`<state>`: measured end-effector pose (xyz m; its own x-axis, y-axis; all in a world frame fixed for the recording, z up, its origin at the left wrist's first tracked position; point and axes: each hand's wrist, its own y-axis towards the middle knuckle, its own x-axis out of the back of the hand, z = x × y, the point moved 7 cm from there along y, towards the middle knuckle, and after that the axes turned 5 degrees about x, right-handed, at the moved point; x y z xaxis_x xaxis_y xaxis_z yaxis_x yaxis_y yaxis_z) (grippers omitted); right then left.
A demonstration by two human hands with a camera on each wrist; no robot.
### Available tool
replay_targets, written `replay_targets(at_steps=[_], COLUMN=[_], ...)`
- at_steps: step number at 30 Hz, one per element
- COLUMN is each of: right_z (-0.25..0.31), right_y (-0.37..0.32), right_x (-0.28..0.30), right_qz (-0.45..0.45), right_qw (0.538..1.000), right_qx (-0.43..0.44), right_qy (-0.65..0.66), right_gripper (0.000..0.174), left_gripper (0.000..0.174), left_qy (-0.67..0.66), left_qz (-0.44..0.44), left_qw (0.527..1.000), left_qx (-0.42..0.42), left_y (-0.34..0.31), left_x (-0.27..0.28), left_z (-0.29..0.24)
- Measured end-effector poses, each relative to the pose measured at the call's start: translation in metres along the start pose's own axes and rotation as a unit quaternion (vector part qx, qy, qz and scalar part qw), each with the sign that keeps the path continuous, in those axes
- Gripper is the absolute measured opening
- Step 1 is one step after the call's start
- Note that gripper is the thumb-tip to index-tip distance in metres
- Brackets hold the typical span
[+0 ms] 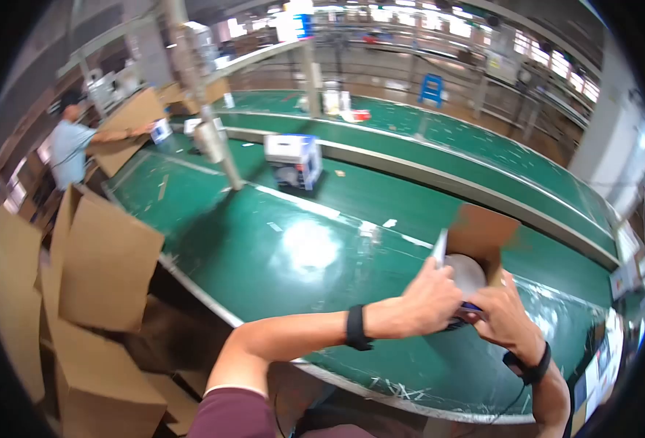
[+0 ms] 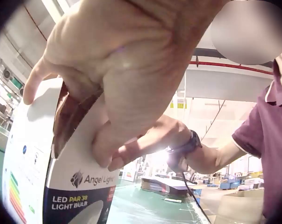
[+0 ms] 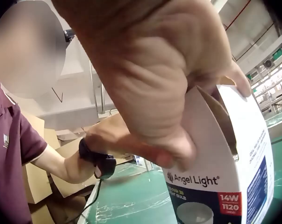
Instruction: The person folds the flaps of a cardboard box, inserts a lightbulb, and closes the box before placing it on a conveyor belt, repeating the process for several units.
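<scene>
A white and dark blue printed LED light bulb box (image 2: pixel 80 186) is held between both hands above the green bench. Its top is open, with a brown inner flap (image 1: pixel 483 228) standing up at the far side. Inside shows the pale round face of a light bulb (image 1: pixel 465 276). My left hand (image 1: pixel 433 298) grips the box's left top edge, thumb on the front panel and fingers over the side. On the opposite side, my right hand (image 1: pixel 506 315) grips the box (image 3: pixel 204 175) in the same way, its thumb on the front panel near the left thumb.
Another bulb box (image 1: pixel 293 162) stands farther off on the green bench (image 1: pixel 264 241). Large open cartons (image 1: pixel 103 263) crowd the left side. A person (image 1: pixel 70 146) at the far left handles a small box (image 1: pixel 160 131). A post (image 1: pixel 209 124) rises from the bench; printed boxes (image 1: pixel 600 372) lie at right.
</scene>
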<state>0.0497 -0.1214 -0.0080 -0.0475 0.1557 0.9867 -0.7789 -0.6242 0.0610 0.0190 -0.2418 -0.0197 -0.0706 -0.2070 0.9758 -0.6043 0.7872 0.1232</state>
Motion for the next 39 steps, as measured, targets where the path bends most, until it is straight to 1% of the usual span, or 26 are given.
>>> replay_targets(at_steps=[1, 3, 5, 6, 7, 8, 9, 10, 11, 13, 14, 15, 16, 17, 18, 20, 21, 23, 25, 28, 29, 31, 33, 34, 36, 39], right_z=[0.001, 0.000, -0.003, -0.007, -0.010, -0.010, -0.011, -0.013, -0.014, -0.015, -0.020, -0.038, -0.058, -0.076, -0.092, -0.114, -0.106, -0.086, -0.089, -0.094, -0.094, -0.099, -0.108, -0.101, -0.092, -0.082], right_y=[0.001, -0.010, -0.018, -0.023, -0.025, -0.024, -0.023, -0.024, -0.025, -0.033, -0.042, -0.052, -0.055, -0.055, -0.045, -0.022, -0.009, 0.001, 0.003, 0.001, -0.001, 0.002, 0.001, -0.002, 0.002, -0.004], right_x=[0.003, 0.016, 0.010, 0.004, 0.000, -0.002, -0.003, -0.008, -0.010, 0.007, 0.016, 0.022, 0.019, 0.013, -0.014, -0.085, -0.098, -0.087, -0.090, -0.083, -0.079, -0.064, -0.046, -0.020, -0.007, 0.002], right_qz=[-0.033, -0.135, -0.170, -0.187, -0.210, -0.204, -0.201, -0.187, -0.176, -0.281, -0.331, -0.356, -0.366, -0.375, -0.341, -0.262, -0.247, -0.201, -0.235, -0.302, -0.320, -0.306, -0.233, -0.225, -0.158, -0.047], right_qw=[0.999, 0.989, 0.981, 0.978, 0.972, 0.975, 0.976, 0.978, 0.979, 0.948, 0.926, 0.920, 0.905, 0.883, 0.862, 0.812, 0.781, 0.729, 0.742, 0.770, 0.780, 0.752, 0.729, 0.778, 0.817, 0.894], right_qx=[0.009, -0.001, 0.090, 0.095, 0.100, 0.084, 0.077, 0.082, 0.094, 0.081, 0.079, 0.057, -0.009, -0.074, -0.085, -0.111, -0.074, -0.059, -0.047, -0.066, -0.075, -0.046, -0.060, -0.024, -0.028, -0.006], right_qy=[0.026, 0.052, -0.019, 0.002, 0.022, 0.022, 0.027, 0.034, 0.044, 0.126, 0.163, 0.152, 0.214, 0.274, 0.366, 0.509, 0.569, 0.652, 0.626, 0.559, 0.532, 0.582, 0.641, 0.586, 0.553, 0.446], right_gripper=[0.020, 0.013, 0.017, 0.018, 0.019, 0.020, 0.021, 0.018, 0.019, 0.027, 0.032, 0.047, 0.056, 0.065, 0.075, 0.099, 0.095, 0.090, 0.084, 0.079, 0.078, 0.053, 0.042, 0.040, 0.041, 0.047], left_gripper=[0.011, 0.015, 0.017, 0.015, 0.014, 0.014, 0.016, 0.019, 0.019, 0.021, 0.025, 0.025, 0.026, 0.026, 0.029, 0.031, 0.032, 0.049, 0.059, 0.066, 0.066, 0.066, 0.059, 0.058, 0.056, 0.054], left_qy=[-0.007, -0.136, -0.173, -0.138, -0.129, -0.130, -0.154, -0.171, -0.171, -0.168, -0.158, -0.165, -0.171, -0.176, -0.188, -0.287, -0.335, -0.297, -0.334, -0.206, -0.204, -0.206, -0.206, -0.198, -0.177, -0.343], left_qz=[0.001, -0.123, -0.113, -0.203, -0.196, -0.175, -0.181, -0.182, -0.196, -0.228, -0.233, -0.246, -0.258, -0.271, -0.274, -0.240, -0.223, -0.199, -0.160, -0.113, -0.109, -0.108, -0.094, -0.086, -0.061, -0.024], left_qw=[1.000, 0.983, 0.978, 0.965, 0.971, 0.976, 0.971, 0.968, 0.966, 0.958, 0.959, 0.955, 0.951, 0.946, 0.943, 0.926, 0.914, 0.923, 0.924, 0.957, 0.958, 0.959, 0.963, 0.965, 0.972, 0.936], left_qx=[-0.007, 0.001, -0.033, -0.091, -0.056, -0.024, -0.015, 0.022, -0.004, -0.046, -0.024, -0.025, -0.025, -0.023, -0.036, -0.049, -0.053, -0.140, -0.093, -0.170, -0.167, -0.164, -0.148, -0.148, -0.144, -0.081], left_y=[-0.003, -0.007, -0.014, -0.024, -0.024, -0.021, -0.018, -0.018, -0.019, -0.025, -0.028, -0.029, -0.031, -0.033, -0.032, -0.026, -0.020, -0.009, -0.004, 0.003, 0.005, 0.016, 0.019, 0.019, 0.021, 0.016], left_x=[0.002, 0.006, 0.009, 0.016, 0.020, 0.014, 0.010, 0.010, 0.010, 0.017, 0.023, 0.021, 0.018, 0.015, 0.010, -0.009, -0.018, -0.027, -0.037, -0.037, -0.036, -0.036, -0.034, -0.033, -0.033, -0.055], left_z=[0.001, 0.018, 0.025, 0.018, 0.013, 0.014, 0.021, 0.024, 0.020, 0.019, 0.017, 0.014, 0.015, 0.017, 0.018, 0.025, 0.031, 0.033, 0.037, 0.036, 0.039, 0.035, 0.036, 0.036, 0.034, 0.051])
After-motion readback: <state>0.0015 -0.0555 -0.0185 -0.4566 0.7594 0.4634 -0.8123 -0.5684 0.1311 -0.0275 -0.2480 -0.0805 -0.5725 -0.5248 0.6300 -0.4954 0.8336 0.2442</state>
